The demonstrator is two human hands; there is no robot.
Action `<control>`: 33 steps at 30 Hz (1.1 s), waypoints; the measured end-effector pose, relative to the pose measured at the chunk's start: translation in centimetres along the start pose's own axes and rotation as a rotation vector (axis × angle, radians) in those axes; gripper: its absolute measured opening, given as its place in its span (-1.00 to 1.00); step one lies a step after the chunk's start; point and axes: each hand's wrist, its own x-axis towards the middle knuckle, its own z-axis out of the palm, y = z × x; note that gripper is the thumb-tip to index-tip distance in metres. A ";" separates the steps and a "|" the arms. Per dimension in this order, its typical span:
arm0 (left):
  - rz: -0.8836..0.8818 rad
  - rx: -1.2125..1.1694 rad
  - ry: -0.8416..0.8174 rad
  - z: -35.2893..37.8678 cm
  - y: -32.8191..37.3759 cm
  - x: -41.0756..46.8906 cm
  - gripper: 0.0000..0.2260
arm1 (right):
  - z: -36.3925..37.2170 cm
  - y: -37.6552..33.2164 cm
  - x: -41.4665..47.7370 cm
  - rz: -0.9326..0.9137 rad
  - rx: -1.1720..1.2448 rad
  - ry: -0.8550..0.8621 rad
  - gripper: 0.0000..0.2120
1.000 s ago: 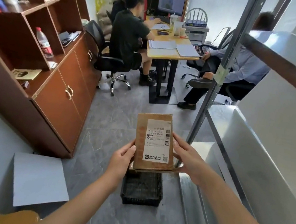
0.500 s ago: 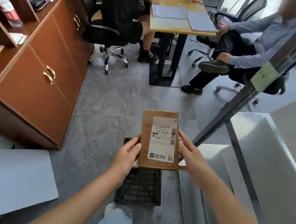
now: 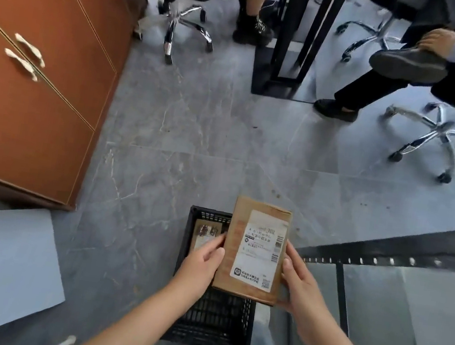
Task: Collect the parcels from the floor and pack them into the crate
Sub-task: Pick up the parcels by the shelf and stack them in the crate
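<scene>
While both hands carry the parcel (image 3: 256,250) label-up over the black crate (image 3: 215,327), it hangs above the crate's right half and juts past its far rim; the left hand (image 3: 201,261) clamps one long edge, thumb on top and fingers curled beneath; the right hand (image 3: 302,285) clamps the opposite edge, thumb laid along it. A smaller parcel (image 3: 206,234) already lies in the crate's far left corner; the bare mesh beside it looks the place to aim. Best, I judge, to draw the box back within the crate's walls, keep it level and lower it flat; let go only once it rests, lest fingers catch against the crate's wall.
</scene>
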 end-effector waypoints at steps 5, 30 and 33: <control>-0.178 -0.009 0.052 0.9 -9.5 8.1 -0.63 | 1.1 7.7 10.5 0.100 -0.108 -0.027 -0.68; -0.603 0.508 0.305 0.8 -43.9 25.3 -0.70 | 12.9 40.6 30.9 0.330 -0.389 -0.132 -0.39; -0.560 0.718 0.261 1.8 -42.5 25.3 -0.61 | 13.1 40.6 31.4 0.313 -0.348 -0.133 -0.31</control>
